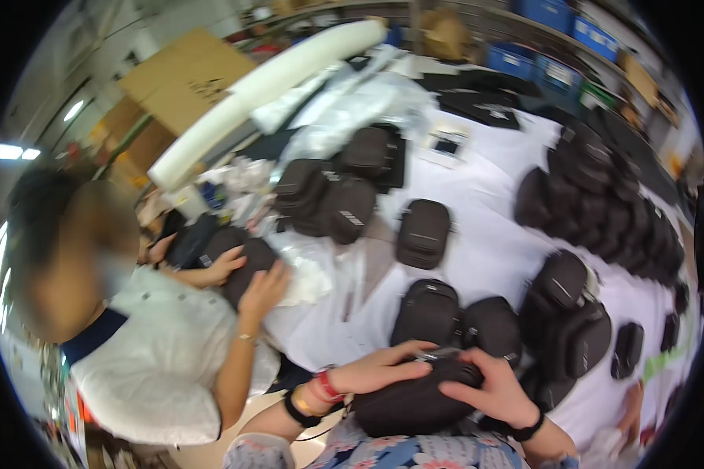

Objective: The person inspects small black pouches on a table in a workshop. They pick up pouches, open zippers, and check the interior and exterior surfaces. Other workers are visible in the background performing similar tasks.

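Note:
A black zippered case [413,404] rests against my body at the table's near edge, with both hands on it. My left hand [387,369] lies over its upper left side, fingers along the top edge. My right hand [496,390] grips its right side, thumb across the front and fingers at the top. What is under my fingers is hidden. Just beyond stand two more black cases, one [428,311] behind my left fingertips and one [493,328] behind my right hand. Another black case [423,233] lies farther off on the white table covering.
A co-worker at the left has both hands on a black case [252,264]. Black cases [346,193] are grouped mid-table, and a large pile [604,217] is at the right. A long white roll [270,94] and clear plastic [364,105] lie at the back. Another person's hand [632,410] shows lower right.

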A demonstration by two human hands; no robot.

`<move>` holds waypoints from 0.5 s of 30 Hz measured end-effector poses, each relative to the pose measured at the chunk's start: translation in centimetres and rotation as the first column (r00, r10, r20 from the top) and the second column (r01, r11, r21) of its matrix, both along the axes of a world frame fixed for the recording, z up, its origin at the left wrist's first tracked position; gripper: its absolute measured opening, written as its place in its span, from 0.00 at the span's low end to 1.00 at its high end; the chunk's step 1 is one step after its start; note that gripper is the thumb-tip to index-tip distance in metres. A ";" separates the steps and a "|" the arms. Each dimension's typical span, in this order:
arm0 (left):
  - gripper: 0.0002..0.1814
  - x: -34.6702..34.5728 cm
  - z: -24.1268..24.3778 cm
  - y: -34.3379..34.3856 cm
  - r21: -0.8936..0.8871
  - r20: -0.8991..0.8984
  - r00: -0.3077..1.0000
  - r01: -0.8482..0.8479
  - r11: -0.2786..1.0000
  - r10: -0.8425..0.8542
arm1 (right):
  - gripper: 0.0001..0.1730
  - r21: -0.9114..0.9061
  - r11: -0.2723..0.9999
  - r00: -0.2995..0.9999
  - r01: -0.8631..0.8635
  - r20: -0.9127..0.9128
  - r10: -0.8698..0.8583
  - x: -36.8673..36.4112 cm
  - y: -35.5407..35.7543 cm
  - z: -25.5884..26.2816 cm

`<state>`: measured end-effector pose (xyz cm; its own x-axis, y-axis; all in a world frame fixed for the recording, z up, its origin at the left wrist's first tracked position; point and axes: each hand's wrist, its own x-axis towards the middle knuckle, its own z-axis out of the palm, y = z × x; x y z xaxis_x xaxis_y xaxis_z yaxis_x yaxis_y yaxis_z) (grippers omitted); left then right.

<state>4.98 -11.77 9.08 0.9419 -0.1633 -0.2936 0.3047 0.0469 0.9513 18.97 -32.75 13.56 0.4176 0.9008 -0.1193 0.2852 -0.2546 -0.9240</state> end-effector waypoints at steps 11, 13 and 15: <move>0.19 -0.8 3.2 -4.2 0.591 0.731 0.679 -0.582 0.559 -0.066 | 0.26 0.008 0.996 0.712 0.085 -0.700 -0.055 -0.9 -0.6 -1.1; 0.21 -0.8 2.5 -5.8 0.595 0.733 0.679 -0.609 0.524 -0.044 | 0.24 0.001 0.992 0.688 0.127 -0.721 -0.088 -1.0 -0.7 -2.0; 0.23 -0.5 2.4 -6.5 0.582 0.711 0.703 -0.602 0.547 0.017 | 0.23 -0.024 0.992 0.649 0.127 -0.754 -0.102 -0.6 -0.9 -2.9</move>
